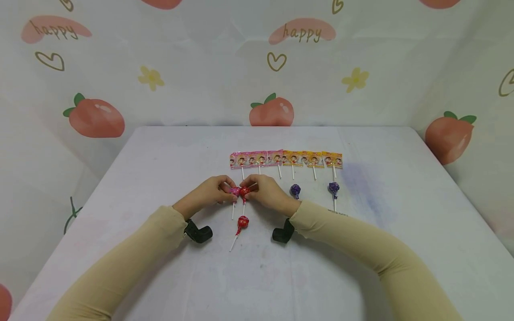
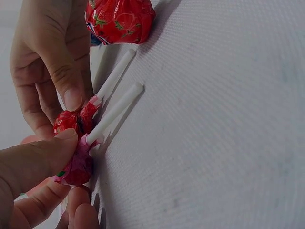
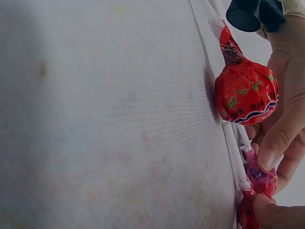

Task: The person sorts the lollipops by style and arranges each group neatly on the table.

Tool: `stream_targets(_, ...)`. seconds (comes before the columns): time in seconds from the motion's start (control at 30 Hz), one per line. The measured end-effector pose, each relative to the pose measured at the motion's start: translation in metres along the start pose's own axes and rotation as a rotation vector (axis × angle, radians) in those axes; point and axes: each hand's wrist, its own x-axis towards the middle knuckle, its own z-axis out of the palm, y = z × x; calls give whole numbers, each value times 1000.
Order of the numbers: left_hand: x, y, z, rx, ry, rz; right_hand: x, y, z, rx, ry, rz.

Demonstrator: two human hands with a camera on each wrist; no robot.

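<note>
Near the middle of the table, my left hand [image 1: 209,192] pinches a pink-wrapped lollipop [image 2: 78,167] between thumb and fingers. Right beside it, my right hand [image 1: 268,191] pinches a red-wrapped lollipop [image 2: 88,116] by its head. The two heads sit side by side, and both white sticks point toward the near edge. Closer to me lies another red lollipop [image 1: 242,222], held by neither hand; its round, strawberry-printed wrapper shows large in the right wrist view. Fingers cover part of both pinched heads.
Behind the hands runs a row of flat-packed lollipops, pink packets [image 1: 259,158] on the left and yellow packets [image 1: 313,159] on the right. One purple lollipop [image 1: 295,191] lies beyond my right forearm, a second purple lollipop [image 1: 333,187] farther right. A patterned cloth [image 1: 201,67] hangs behind the table.
</note>
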Motion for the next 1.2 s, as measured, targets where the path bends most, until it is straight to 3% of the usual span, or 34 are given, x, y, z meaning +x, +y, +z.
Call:
stream_targets(0.53, 1, -1, 1, 2, -2, -3, 1, 2, -2, 22, -1, -15)
stream_targets(0.8, 1, -1, 0, 0, -4, -1, -4, -4, -13, 67, 14, -11)
stream_targets(1.03, 0, 1, 0, 3, -5, -9, -19, -14, -27, 163, -1, -87)
stream_targets(1.2, -1, 1, 0, -5, -4, -1, -31, -13, -25, 242, -22, -158)
